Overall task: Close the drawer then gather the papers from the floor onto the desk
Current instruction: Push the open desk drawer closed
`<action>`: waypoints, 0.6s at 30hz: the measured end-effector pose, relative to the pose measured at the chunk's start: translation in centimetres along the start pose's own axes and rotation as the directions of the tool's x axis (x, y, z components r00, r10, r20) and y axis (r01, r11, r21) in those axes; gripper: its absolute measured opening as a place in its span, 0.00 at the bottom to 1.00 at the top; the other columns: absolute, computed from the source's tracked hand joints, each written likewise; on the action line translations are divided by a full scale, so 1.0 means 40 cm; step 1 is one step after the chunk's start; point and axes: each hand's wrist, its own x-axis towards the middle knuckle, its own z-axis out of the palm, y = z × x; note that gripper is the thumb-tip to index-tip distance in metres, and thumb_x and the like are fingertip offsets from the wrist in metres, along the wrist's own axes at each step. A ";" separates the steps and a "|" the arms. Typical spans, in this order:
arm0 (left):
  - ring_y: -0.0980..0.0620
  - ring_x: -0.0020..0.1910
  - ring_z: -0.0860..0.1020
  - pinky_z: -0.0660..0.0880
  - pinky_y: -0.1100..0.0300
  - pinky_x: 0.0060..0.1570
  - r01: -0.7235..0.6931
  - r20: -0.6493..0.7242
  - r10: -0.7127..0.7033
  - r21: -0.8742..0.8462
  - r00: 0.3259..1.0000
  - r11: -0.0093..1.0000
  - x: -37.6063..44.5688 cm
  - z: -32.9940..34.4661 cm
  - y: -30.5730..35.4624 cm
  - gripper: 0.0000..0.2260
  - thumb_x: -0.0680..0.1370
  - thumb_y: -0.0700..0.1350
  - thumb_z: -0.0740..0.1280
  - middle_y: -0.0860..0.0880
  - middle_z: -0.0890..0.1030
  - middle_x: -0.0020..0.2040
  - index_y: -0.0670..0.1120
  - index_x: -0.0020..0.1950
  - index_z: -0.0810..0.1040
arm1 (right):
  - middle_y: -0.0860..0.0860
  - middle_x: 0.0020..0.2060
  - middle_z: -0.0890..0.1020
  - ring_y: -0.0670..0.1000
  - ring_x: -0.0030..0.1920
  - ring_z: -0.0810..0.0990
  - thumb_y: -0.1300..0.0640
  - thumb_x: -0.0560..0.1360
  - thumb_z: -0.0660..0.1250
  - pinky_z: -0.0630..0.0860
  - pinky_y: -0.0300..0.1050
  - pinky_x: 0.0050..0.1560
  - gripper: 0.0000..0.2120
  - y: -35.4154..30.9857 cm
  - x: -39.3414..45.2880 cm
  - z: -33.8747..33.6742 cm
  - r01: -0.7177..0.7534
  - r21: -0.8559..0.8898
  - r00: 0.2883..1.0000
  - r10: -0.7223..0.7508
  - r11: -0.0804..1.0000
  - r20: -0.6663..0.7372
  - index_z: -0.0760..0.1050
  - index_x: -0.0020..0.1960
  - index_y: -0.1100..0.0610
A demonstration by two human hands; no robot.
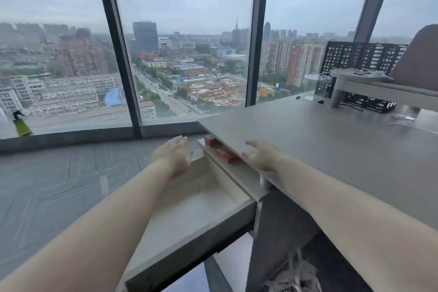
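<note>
**High above the city, one drawer stood open**

A tall window [184, 54] looked over a grey skyline, and beside it ran the grey surface [331, 144], its near edge cutting across the view. One drawer [201, 208] hung pulled out from under that edge, pale inside and mostly bare. At its far end, tucked under the surface, lay red packets [220, 150]; two seemed to show, though the blur made the count unsure. Two bare arms reached forward. The left hand [173, 154] hovered over the drawer's far left side, fingers spread and flat, gripping nothing. The right hand [263, 155] sat at the edge of the surface, fingers loosely extended, empty too. On the window ledge stood one green bottle [21, 123].
</note>
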 end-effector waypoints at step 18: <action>0.40 0.67 0.73 0.70 0.55 0.61 0.628 0.202 -0.607 -0.058 0.769 0.776 -0.182 0.151 -0.324 0.19 0.79 0.41 0.53 0.37 0.74 0.67 0.34 0.65 0.71 | 0.55 0.68 0.72 0.57 0.68 0.71 0.48 0.78 0.57 0.67 0.53 0.69 0.24 -0.072 -0.001 0.093 0.000 -0.159 1.000 0.000 0.987 0.001 0.65 0.72 0.57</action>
